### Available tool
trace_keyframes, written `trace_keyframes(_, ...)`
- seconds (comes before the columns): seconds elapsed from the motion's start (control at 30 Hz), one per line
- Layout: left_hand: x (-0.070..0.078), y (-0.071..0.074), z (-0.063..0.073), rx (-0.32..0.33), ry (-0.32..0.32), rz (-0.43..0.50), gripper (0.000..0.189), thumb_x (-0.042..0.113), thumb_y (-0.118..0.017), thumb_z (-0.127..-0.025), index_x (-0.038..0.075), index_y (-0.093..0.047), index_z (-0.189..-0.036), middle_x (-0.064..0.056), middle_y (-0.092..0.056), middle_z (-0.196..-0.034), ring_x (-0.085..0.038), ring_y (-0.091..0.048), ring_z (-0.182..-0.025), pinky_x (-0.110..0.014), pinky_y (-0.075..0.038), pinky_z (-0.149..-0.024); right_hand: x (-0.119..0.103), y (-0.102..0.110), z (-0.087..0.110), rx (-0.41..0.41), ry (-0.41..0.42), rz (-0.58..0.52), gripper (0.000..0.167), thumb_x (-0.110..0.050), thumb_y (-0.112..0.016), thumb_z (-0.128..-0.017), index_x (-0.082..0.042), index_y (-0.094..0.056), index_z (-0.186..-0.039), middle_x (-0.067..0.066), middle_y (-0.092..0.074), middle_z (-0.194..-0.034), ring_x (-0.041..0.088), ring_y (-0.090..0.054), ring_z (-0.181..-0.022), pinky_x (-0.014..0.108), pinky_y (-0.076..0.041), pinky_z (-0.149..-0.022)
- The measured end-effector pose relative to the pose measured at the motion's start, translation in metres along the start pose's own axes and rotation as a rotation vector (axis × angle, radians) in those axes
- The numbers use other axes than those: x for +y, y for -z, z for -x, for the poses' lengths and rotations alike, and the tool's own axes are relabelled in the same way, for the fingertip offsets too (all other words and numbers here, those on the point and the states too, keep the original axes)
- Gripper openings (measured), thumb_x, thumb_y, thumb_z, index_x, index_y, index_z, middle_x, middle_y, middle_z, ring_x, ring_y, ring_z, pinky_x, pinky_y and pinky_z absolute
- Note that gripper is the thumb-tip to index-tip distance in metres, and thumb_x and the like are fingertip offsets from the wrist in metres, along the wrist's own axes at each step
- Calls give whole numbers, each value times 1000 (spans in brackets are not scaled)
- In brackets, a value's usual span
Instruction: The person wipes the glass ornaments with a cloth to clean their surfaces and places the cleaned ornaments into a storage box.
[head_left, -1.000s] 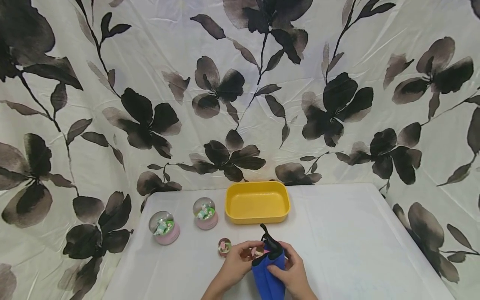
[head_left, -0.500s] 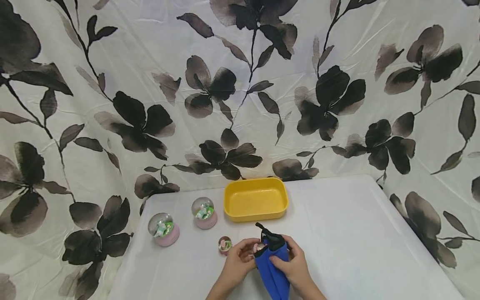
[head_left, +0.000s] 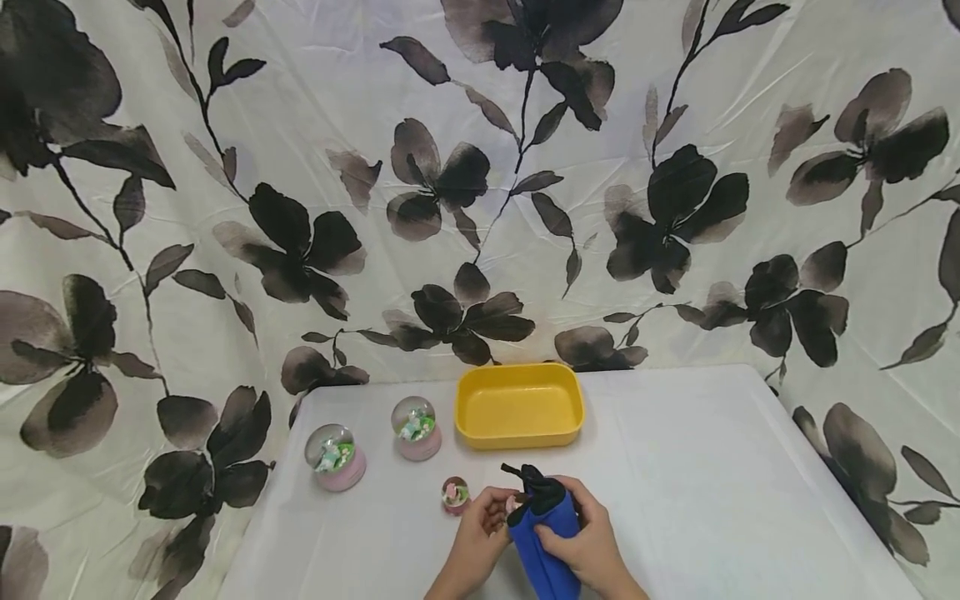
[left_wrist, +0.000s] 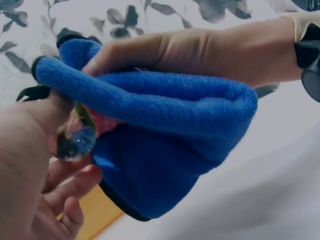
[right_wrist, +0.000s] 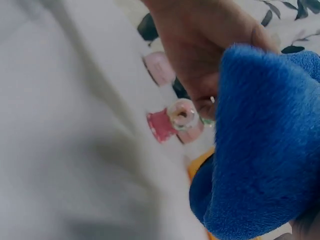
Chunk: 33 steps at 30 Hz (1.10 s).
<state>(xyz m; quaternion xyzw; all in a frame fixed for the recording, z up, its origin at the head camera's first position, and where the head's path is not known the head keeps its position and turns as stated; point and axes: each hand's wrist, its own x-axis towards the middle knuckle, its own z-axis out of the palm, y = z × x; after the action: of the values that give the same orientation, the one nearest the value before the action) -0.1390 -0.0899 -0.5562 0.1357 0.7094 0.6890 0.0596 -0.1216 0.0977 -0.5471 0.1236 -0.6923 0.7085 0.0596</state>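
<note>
My left hand (head_left: 476, 529) holds a small snow globe (left_wrist: 77, 137) by its clear ball, with the thumb on one side and fingers on the other. The globe's pink base is partly tucked into a fold of a blue plush cloth (head_left: 553, 562) with black edging. On the other side, my right hand (head_left: 585, 537) grips the cloth, thumb on its front. A second small snow globe (head_left: 455, 495), on a dark pink base, stands on the table just left of my left hand. In the right wrist view, the cloth hides most of the held globe.
Two larger snow globes with pale pink bases, a left one (head_left: 337, 462) and one nearer the middle (head_left: 416, 432), stand at the table's left. A yellow tray (head_left: 520, 442) sits at the back edge, before a floral curtain (head_left: 585, 275). White covers the table (head_left: 697, 492).
The cloth's black-edged top has folded over toward the left hand, its black loop now pointing left. Less of the held globe shows. Both hands keep their hold; the head view shifted slightly.
</note>
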Motion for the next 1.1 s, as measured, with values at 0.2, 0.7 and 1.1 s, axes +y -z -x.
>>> trace_keyframes(0.2, 0, -7, -11, -66, 67, 102, 19, 11, -57, -98, -6, -56, -107, -3, -67, -93, -7, -58, -76, -18, -48, -65, -22, 7, -3, -27, 172, 97, 58, 7, -79, -72, -1, -56, -124, 14, -63, -116, 19, -63, -100, 32, -54, -82)
trace_keyframes(0.7, 4, 6, -1, -36, 50, 157, 33, 4, -73, -85, -10, -56, -110, -16, -69, -104, -12, -65, -85, -19, -53, -70, 7, -3, 1, 38, -91, -29, 58, -1, -78, -74, -7, -55, -126, 10, -64, -114, 23, -63, -99, 29, -50, -86)
trace_keyframes(1.1, 13, 11, 3, 11, -96, -247, 40, 18, -86, -72, 18, -68, -108, 6, -69, -101, -12, -60, -88, -24, -43, -66, 1, 2, 2, -42, -297, -204, 57, -5, -72, -82, 7, -46, -131, 17, -57, -117, 28, -59, -102, 35, -51, -86)
